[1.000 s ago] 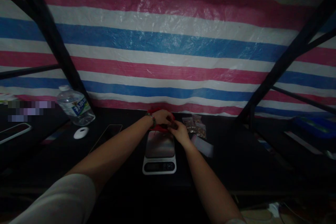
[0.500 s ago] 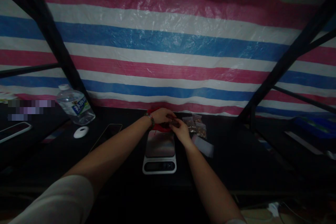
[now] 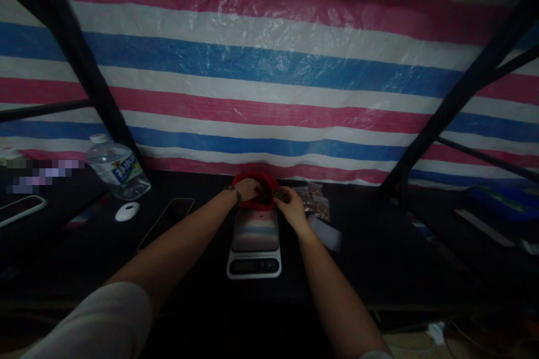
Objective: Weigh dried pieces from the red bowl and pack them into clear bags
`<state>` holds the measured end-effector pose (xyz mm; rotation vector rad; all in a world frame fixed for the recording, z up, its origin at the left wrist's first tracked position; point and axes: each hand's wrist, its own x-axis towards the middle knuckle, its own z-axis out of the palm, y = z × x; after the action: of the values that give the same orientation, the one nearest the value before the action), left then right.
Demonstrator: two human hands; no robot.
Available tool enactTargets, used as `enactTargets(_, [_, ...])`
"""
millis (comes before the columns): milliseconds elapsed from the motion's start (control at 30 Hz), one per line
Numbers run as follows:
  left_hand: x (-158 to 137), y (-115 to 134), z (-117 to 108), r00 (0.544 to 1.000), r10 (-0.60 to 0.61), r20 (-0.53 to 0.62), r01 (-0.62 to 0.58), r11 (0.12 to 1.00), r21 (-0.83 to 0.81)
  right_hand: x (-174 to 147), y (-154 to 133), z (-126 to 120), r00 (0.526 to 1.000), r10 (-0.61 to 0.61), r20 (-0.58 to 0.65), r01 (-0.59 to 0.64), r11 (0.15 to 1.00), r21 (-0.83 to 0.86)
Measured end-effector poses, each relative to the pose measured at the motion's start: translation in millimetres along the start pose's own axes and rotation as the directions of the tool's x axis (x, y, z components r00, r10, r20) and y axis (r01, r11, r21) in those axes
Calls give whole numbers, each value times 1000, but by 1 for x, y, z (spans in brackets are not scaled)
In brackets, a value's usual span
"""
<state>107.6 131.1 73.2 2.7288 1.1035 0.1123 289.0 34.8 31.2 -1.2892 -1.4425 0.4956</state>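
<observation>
A red bag or basin [image 3: 274, 181] with dark brown contents sits behind a white kitchen scale [image 3: 255, 275]. Into its opening reaches my left hand [image 3: 247, 189], fingers curled down among the brown pieces; whether it grips any of them is hidden. At the right rim my right hand [image 3: 293, 208] is closed around a small brown item [image 3: 281, 196], too dark to name. The scale has a shiny metal plate, with nothing on it, and a dark display.
Several small clear bags of brown pieces [image 3: 319, 207] lie right of my right hand, beside a whitish flat packet [image 3: 326, 234]. To the left are a phone [image 3: 168, 219], a white mouse [image 3: 127, 212] and a large plastic bottle [image 3: 120, 171]. Striped sheeting [image 3: 269, 90] hangs behind.
My hands, close together over the red container before, are now apart. The left has dipped into it; the right has shifted slightly to its right rim with the brown item. More of the opening shows.
</observation>
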Motion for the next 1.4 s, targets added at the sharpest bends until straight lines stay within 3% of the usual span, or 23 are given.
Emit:
enactTargets(200, [1, 7, 6, 989, -83, 125, 80, 996, 33, -2, -2, 1, 999, -9, 34, 9, 1000, -5])
enactTargets(567, [23, 21, 13, 980, -99, 173, 103, 995, -14, -1, -1, 1, 998, -6, 60, 5, 1000, 14])
enactTargets(767, [14, 16, -5, 995, -81, 54, 86, 992, -88, -2, -1, 2, 998, 2, 58, -4, 1000, 29])
enactTargets(933, [2, 28, -29, 983, 127, -134, -162, 941, -299, -3, 2, 4, 998, 18, 55, -16, 999, -27])
enactTargets(1167, [2, 46, -31, 972, 224, -77, -236, 949, -212, 1, 15, 7, 997, 48, 65, -49, 999, 10])
enactTargets(1400, [-1, 41, -28, 980, 141, -141, -169, 963, -210, -1, 13, 8, 997, 40, 69, -43, 998, 37])
